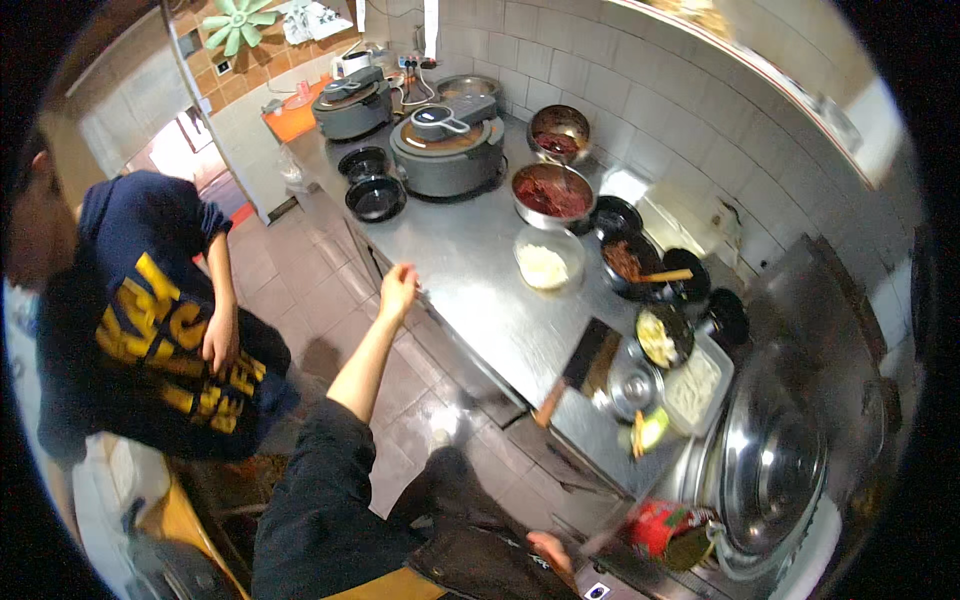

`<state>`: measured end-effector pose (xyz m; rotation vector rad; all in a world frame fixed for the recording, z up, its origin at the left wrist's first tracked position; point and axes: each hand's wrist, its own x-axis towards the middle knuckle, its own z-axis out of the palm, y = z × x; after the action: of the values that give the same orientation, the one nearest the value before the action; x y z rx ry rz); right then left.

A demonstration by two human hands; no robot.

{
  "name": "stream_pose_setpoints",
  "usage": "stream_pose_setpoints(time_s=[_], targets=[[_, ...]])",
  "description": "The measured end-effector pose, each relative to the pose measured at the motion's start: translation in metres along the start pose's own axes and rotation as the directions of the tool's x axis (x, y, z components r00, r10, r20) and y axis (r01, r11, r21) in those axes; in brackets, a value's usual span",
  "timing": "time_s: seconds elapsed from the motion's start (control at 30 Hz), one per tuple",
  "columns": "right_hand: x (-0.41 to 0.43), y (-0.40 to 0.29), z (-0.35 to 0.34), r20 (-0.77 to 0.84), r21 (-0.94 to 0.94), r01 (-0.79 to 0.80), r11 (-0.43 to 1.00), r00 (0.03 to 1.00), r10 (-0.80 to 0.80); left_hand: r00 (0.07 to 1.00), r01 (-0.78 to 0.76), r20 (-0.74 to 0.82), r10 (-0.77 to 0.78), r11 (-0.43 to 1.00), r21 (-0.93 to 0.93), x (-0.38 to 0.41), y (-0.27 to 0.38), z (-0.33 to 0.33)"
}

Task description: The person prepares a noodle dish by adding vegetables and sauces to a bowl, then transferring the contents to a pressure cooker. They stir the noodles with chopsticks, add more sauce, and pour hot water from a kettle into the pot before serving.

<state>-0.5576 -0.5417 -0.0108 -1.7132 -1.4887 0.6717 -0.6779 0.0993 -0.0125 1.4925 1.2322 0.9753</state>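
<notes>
My left hand (400,289) reaches out over the near edge of the steel counter (450,255), its fingers slightly curled; whether it holds something small cannot be told. Low in the view, beside the dark apron, is my right hand (550,553), partly hidden, with nothing visible in it. Two black bowls (375,199) sit beyond my left hand. To its right stands a clear bowl of white food (543,265). Behind that are steel bowls of dark red food (553,196). A cleaver (589,356) lies with its wooden handle over the counter's edge.
Two grey electric cookers (448,150) stand at the far end. Black bowls, one with a wooden-handled utensil (664,276), line the wall side. A plastic tub (697,386) and a large metal lid (776,457) are at right. A person in a dark printed top (161,300) is close at left.
</notes>
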Motion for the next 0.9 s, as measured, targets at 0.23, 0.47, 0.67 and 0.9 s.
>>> stream_pose_setpoints(time_s=[0.23,0.47,0.67,0.9], targets=[[0.075,0.116,0.126,0.472,0.624,-0.613,0.485,0.790,0.391,0.998,0.057,-0.006,-0.058,0.989,-0.136,0.249,0.010,0.013],[0.254,-0.032,0.035,0.220,0.427,-0.683,0.593,0.714,0.664,0.988,0.149,0.002,-0.153,0.958,-0.243,0.288,0.009,0.015],[0.389,-0.028,0.034,0.108,0.453,-0.626,0.635,0.746,0.657,0.986,0.163,0.079,-0.147,0.951,-0.263,0.296,0.003,-0.005],[0.614,-0.015,0.070,0.142,0.252,-0.479,0.841,0.878,0.457,0.951,0.254,0.227,-0.209,0.948,-0.192,0.298,0.007,-0.025]])
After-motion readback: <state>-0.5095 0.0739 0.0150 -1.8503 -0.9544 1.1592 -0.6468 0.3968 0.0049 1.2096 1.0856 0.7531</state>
